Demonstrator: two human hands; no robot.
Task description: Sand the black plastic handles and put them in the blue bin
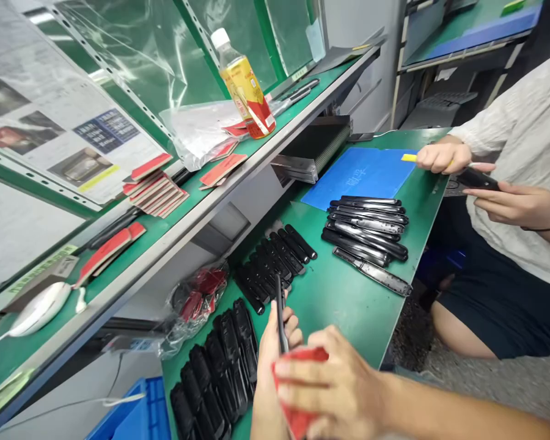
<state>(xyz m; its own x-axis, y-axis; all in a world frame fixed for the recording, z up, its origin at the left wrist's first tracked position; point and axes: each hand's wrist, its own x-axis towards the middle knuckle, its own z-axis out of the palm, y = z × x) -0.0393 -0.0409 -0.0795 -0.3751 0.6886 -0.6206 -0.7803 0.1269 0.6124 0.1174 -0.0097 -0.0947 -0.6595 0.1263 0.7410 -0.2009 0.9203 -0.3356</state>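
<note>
Near the bottom centre, my left hand (268, 348) is wrapped round a long, narrow black plastic handle shell (280, 315), which points away from me. My right hand (337, 385) presses a red sanding pad (296, 420) against the shell's near end, fingers closed over the pad. Part of the shell is hidden behind the pad and fingers. Just beyond my left hand lies a row of black shells (275, 256) on the green table (334, 311). Another row of larger black pieces (215, 360) lies to the left.
A pile of glossy black shells (366, 229) and a blue mat (362, 174) lie farther back. At right, a co-worker's hands (444, 156) hold a yellow-tipped tool and a black piece. The shelf holds a drink bottle (245, 85) and stacked red pads (158, 192). A blue bin (140, 409) stands lower left.
</note>
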